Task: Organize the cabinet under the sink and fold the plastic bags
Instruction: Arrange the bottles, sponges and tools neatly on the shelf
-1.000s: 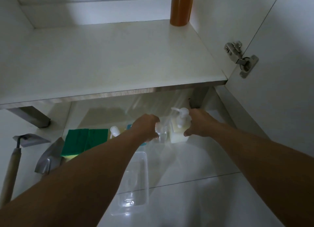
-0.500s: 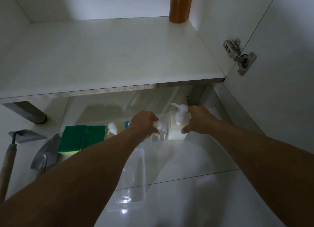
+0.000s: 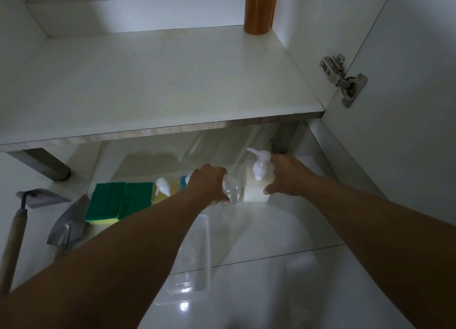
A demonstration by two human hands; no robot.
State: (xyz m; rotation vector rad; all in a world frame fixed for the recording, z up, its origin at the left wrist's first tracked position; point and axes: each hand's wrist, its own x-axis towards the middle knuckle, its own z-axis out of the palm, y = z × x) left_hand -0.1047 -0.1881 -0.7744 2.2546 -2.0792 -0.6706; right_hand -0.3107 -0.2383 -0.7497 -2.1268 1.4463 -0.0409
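Note:
Both arms reach under the white cabinet shelf [image 3: 160, 82] to the floor. My left hand [image 3: 207, 187] grips a small clear pump bottle [image 3: 232, 190]. Right beside it, my right hand [image 3: 287, 177] holds a pale yellow pump bottle [image 3: 257, 180] with a white pump head. To the left stand a yellow pump bottle [image 3: 164, 190] and a blue one [image 3: 183, 182], partly hidden by my left hand. Two green-and-yellow sponges [image 3: 119, 201] lie further left.
An amber bottle [image 3: 259, 10] stands at the shelf's back right corner. A clear plastic tray [image 3: 190, 262] lies on the floor under my left forearm. A hoe [image 3: 22, 205] and a metal trowel [image 3: 67, 224] lie at left. The open cabinet door [image 3: 407, 106] with its hinge [image 3: 343, 78] is at right.
Both hands have drawn their bottles slightly nearer and to the right. The grips are unchanged.

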